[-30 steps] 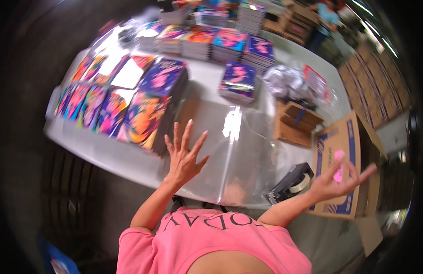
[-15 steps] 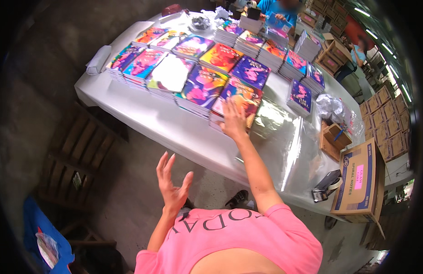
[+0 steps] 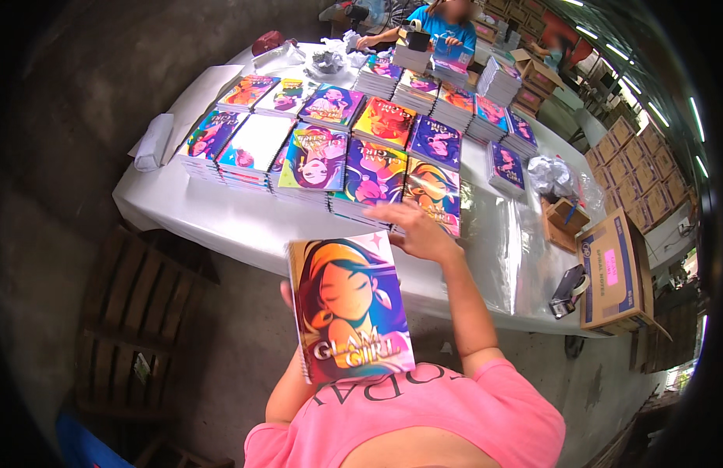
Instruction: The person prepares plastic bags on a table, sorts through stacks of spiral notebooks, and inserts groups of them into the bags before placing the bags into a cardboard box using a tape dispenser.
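Observation:
A spiral notebook (image 3: 353,308) with a colourful illustrated cover is held up in front of my body, tilted a little. My left hand (image 3: 286,295) grips it from behind; only fingertips show past its left edge, and the rest is hidden. Just beyond the notebook's top right corner, my right hand (image 3: 420,232) is open, its fingers stretched leftward along the front of the notebook stacks. Closest to it are a stack with a purple and yellow cover (image 3: 371,173) and one with an orange-haired figure (image 3: 433,187). Whether the fingers touch these stacks, I cannot tell.
More notebook stacks (image 3: 310,156) stand in rows on the white-covered table (image 3: 244,210). A tape dispenser (image 3: 568,292), a cardboard box (image 3: 611,273) and crumpled plastic (image 3: 552,175) lie to the right. Across the table, a person in blue (image 3: 439,31) works. A slatted wooden pallet (image 3: 139,320) stands at the left.
A notebook is now in my left hand, which was empty and raised before. My right hand has come back from the top of the near right stack toward its front edge.

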Demonstrator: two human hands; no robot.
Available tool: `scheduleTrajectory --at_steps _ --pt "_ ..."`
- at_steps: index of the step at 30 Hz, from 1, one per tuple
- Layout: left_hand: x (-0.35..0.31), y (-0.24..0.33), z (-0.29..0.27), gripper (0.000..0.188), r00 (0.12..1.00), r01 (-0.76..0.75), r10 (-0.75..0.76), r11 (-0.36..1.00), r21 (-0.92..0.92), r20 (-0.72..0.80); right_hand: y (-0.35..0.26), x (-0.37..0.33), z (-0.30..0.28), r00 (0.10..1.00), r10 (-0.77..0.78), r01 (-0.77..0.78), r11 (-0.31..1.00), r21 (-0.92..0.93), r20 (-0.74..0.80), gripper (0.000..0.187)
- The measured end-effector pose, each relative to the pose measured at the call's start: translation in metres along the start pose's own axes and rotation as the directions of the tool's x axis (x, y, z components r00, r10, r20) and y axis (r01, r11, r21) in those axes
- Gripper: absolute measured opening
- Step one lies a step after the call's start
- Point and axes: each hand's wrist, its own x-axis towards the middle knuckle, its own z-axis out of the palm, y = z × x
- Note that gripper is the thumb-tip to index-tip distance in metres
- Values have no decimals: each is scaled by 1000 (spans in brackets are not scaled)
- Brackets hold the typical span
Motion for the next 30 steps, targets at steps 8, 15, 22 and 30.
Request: scheduleTrajectory --at_steps 8,15,22,30 --pt "-22 86 -14 61 975 -189 210 957 219 -75 99 41 95 898 234 -356 884 -303 -372 53" --pt "55 127 -22 58 983 -154 159 986 61 -91 17 64 -4 719 119 -145 989 19 -685 28" --pt "85 165 -35 66 957 102 22 908 407 -289 -39 103 12 849 -504 472 858 201 159 64" --pt "33 254 -48 59 923 -133 274 885 446 -269 48 186 127 967 27 -164 828 -536 -253 52"
